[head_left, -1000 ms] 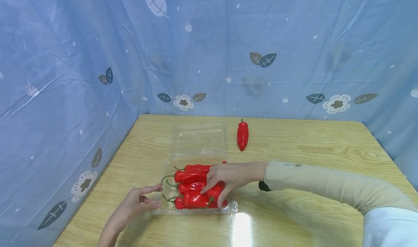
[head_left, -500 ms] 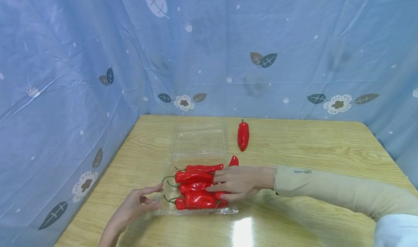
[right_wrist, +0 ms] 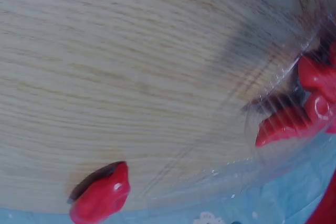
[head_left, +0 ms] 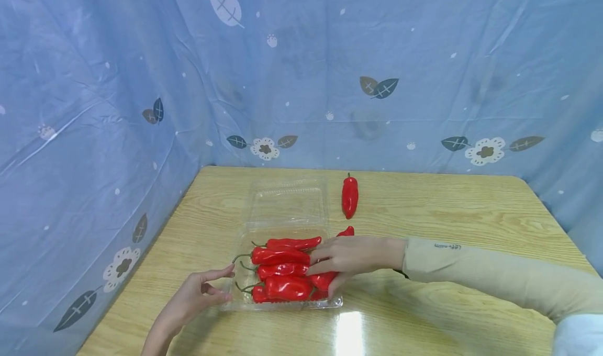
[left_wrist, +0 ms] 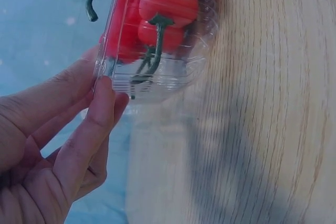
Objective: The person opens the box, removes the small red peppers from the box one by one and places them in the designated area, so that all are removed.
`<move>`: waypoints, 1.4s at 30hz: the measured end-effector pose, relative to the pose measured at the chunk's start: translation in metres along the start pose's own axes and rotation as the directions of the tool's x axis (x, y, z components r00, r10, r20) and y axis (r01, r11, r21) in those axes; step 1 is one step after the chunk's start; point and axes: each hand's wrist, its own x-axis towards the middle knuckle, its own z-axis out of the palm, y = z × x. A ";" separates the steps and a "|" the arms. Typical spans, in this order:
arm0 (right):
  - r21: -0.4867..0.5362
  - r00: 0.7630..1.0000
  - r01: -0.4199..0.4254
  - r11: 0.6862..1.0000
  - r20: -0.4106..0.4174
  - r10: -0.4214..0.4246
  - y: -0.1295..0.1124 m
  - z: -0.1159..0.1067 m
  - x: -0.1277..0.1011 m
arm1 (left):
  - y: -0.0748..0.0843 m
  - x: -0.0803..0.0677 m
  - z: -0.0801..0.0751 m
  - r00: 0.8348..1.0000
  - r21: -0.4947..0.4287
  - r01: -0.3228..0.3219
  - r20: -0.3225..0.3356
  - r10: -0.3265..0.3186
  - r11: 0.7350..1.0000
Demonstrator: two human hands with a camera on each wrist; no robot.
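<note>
Several red peppers [head_left: 287, 288] with green stems lie side by side in a clear plastic clamshell box [head_left: 282, 306], its lid folded back. My left hand [head_left: 190, 296] pinches the box's left rim between thumb and fingers; the left wrist view shows the fingertips on the plastic edge [left_wrist: 105, 66]. Over the right end of the box my right hand [head_left: 348, 256] holds a red pepper [head_left: 325, 280] from above, thumb at the near side and fingers at the left. Its tip sticks out beyond the back of the hand; the palm hides its middle. My right hand is outside the right wrist view.
Another red pepper [head_left: 350, 196] lies on the wooden table [head_left: 447, 204], behind and to the right of the box. The clear open lid [head_left: 287, 204] lies flat behind the box. A blue patterned cloth [head_left: 301, 84] hangs at the back and left.
My right hand has shifted slightly right, and the tip of the pepper under it has come into view beyond the hand and moved right. The left hand has stayed at the box rim.
</note>
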 end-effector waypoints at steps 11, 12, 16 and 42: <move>0.052 0.976 -0.136 0.989 -0.165 0.143 0.006 -0.015 -0.039 | 0.000 -0.001 -0.002 1.000 0.022 0.006 -0.004 -0.006 1.000; 0.051 0.968 -0.168 0.985 -0.179 0.174 0.006 -0.016 -0.044 | 0.000 -0.001 -0.002 1.000 0.023 0.004 -0.005 -0.004 1.000; 0.123 0.923 -0.306 0.944 -0.205 0.326 0.010 -0.012 -0.065 | -0.001 -0.002 -0.003 1.000 0.026 -0.003 -0.007 0.003 1.000; 0.496 0.213 -0.820 0.287 -0.201 0.956 0.036 0.023 -0.095 | -0.004 0.003 -0.003 0.998 0.053 -0.066 0.007 0.065 0.996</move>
